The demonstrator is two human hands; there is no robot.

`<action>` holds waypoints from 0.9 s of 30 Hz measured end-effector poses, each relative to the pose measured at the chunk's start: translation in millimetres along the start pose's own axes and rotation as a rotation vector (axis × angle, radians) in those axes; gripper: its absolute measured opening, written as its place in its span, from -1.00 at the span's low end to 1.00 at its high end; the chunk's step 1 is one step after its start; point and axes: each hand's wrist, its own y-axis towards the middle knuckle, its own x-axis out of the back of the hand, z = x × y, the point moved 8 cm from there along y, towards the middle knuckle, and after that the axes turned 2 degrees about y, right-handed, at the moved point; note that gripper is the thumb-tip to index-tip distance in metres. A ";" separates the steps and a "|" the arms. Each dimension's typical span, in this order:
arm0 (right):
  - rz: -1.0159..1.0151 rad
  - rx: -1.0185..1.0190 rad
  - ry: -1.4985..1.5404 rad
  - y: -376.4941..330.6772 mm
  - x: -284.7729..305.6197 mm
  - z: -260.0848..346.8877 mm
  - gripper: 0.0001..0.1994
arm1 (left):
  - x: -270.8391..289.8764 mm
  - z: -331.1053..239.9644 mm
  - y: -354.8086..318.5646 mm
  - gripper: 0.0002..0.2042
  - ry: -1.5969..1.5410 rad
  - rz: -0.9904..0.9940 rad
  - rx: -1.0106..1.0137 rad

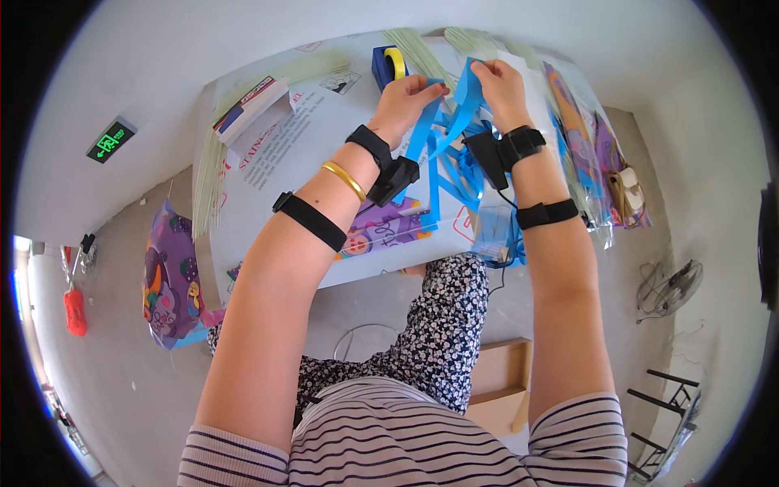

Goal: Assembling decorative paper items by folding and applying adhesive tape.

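Over the far part of the table, my left hand [403,107] is closed, pinching a flat blue ribbon [468,99] between thumb and fingers. The raised end of a ribbon is pinched by my right hand [505,88], a little to the right. Loose blue loops [464,177] lie in a tangle on the table below both hands. Beyond my left hand stands a yellow tape roll [395,62] beside a dark blue box [378,70]. A purple printed bag [393,227] lies near the table's front edge, partly covered by my left forearm.
White printed sheeting [284,166] covers the table. A small carton [253,107] sits at its left. Purple printed bags [172,280] hang off the left side, and colourful packages [578,122] lie along the right. A cardboard box [501,381] and a fan [670,289] are below.
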 end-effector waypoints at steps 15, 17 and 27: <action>0.045 -0.036 -0.012 13.9 7.7 7.8 -0.70 | -47.9 -12.0 -15.7 -0.73 0.116 0.174 -0.256; 0.083 -0.067 0.047 5.4 4.0 19.1 -0.71 | -40.7 -9.1 -9.2 -0.72 0.202 0.134 -0.274; 0.196 -0.137 0.122 -2.1 1.8 21.1 -0.71 | -39.0 -0.9 9.6 -0.72 0.323 0.089 -0.242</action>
